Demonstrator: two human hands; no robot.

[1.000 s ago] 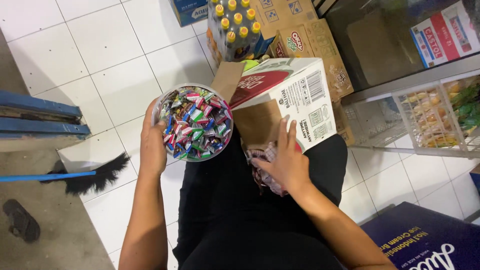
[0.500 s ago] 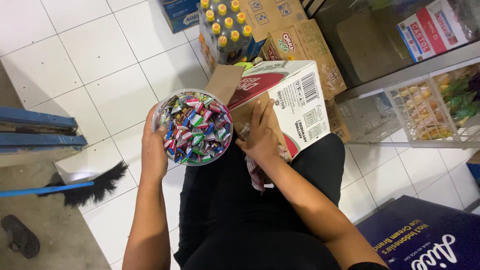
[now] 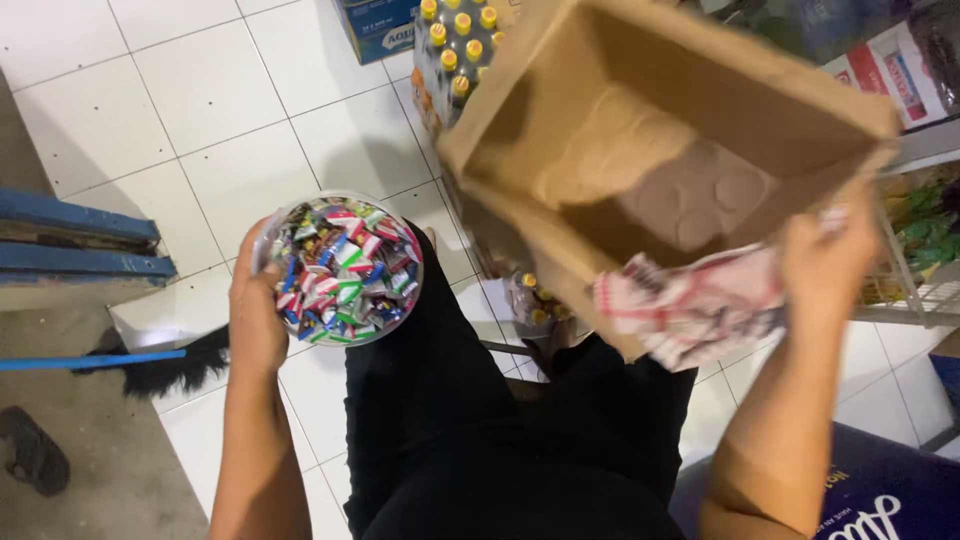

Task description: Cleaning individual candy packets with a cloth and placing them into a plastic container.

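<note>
Blue planks [image 3: 75, 250] lie far left of the jar, on the floor's edge, with a blue-handled broom [image 3: 130, 362] below them and a dark sandal [image 3: 32, 450] lower still. White floor tiles [image 3: 200, 120] run behind everything.

Next comes the left hand [image 3: 255, 315], wrapped around the side of a clear jar [image 3: 345, 270] that is full to the brim with wrapped sweets in many colours. The jar has no lid on and sits just left of the person's dark-clothed lap [image 3: 500, 440], held above the tiles.

Right of the jar, behind the lap, stand packs of yellow-capped bottles [image 3: 455, 45] and a blue carton [image 3: 380, 25].

Further right, a brown cardboard box [image 3: 680, 150] is lifted and tipped, its open mouth facing the camera; it looks empty inside. The right hand [image 3: 825, 265] grips its lower right edge together with a crumpled red-and-white plastic wrapper [image 3: 700, 305], fingers closed on both. Shelves [image 3: 920, 220] of goods stand at the far right.

Risks, as I judge them: the jar is brimful and held by one hand only, so any tilt could scatter sweets onto the tiles. The box hangs from one edge and could slip or knock the bottles. The wrapper, pinched loosely, might drop.
</note>
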